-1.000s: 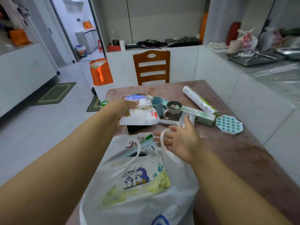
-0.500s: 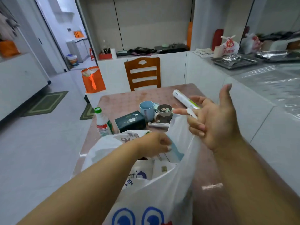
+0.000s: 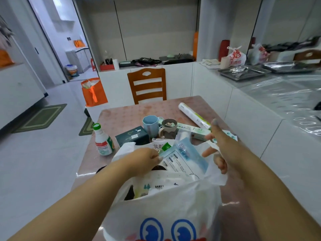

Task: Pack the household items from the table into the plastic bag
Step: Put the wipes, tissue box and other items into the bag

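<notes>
The white plastic bag [image 3: 161, 211] with blue eyes printed on it stands open at the table's near edge, and a baby-wipes pack lies inside. My left hand [image 3: 147, 158] reaches into its mouth and pinches the left edge of a blue and white pouch [image 3: 184, 157]. My right hand [image 3: 220, 146] holds up the bag's right handle, which runs across its partly curled fingers; its thumb points up. Behind the bag stand a green-capped bottle [image 3: 103, 141], a dark box [image 3: 132, 137], a blue cup [image 3: 150, 124], a beige mug [image 3: 168, 128], a toothpaste box [image 3: 192, 130] and a white roll [image 3: 192, 115].
A wooden chair [image 3: 147, 86] stands at the table's far end. An orange bag [image 3: 93, 92] sits on the floor to the left. A white counter [image 3: 260, 94] with metal trays runs along the right. A blue round mat [image 3: 230, 133] peeks out behind my right hand.
My left hand carried the pouch from above the table down into the bag. My right hand raised the handle, then lowered a little. The view pulled back and up.
</notes>
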### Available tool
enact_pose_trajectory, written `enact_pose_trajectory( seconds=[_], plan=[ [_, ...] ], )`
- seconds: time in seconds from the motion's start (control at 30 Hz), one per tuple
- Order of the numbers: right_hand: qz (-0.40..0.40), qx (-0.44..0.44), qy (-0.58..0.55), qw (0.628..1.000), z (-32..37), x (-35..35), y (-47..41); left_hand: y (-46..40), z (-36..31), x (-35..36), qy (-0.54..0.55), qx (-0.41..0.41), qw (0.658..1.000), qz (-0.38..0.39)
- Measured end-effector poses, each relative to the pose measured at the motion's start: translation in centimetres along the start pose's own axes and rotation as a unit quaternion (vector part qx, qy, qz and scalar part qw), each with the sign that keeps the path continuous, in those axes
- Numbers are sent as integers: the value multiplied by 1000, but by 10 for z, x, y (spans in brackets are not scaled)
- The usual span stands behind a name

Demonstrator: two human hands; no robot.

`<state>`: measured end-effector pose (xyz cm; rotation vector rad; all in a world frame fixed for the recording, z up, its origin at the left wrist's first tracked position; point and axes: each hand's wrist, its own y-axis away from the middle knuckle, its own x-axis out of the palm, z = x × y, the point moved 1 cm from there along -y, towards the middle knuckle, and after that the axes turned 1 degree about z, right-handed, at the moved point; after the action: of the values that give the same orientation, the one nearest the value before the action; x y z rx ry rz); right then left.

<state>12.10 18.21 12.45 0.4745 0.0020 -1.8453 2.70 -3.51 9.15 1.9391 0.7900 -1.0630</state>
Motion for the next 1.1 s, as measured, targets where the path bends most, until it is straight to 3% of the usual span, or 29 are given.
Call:
enact_pose_trajectory(
  seconds=[0.23,0.43,0.57,0.67,0.77,0.87,0.97,1.1],
  plan=[
    [-72,-20,-1,997,4,-33,-46,-15,-5,-13,-5,6,1000,-23],
    [-167,163,-148,961,-68,-60,-162,-24,-6,-17,19,9,999,-33],
    [-226,198,36,953,-121,-75,-218,-32,-16,-24,47,22,998,-27],
    [-208,228,177,934,-135,-78,-244,-40,-22,-28,70,23,997,-21],
    [-161,239,236,928,-145,-75,-263,-47,-23,-29,84,11,996,-17],
    [-174,271,278,905,-154,-68,-279,-53,-21,-27,95,-2,995,-18],
    [-206,293,239,902,-161,-67,-287,-56,-17,-27,94,-15,995,-34],
    [-237,222,70,943,-173,-72,-291,-51,-16,-26,91,-15,994,-53]
  ],
)
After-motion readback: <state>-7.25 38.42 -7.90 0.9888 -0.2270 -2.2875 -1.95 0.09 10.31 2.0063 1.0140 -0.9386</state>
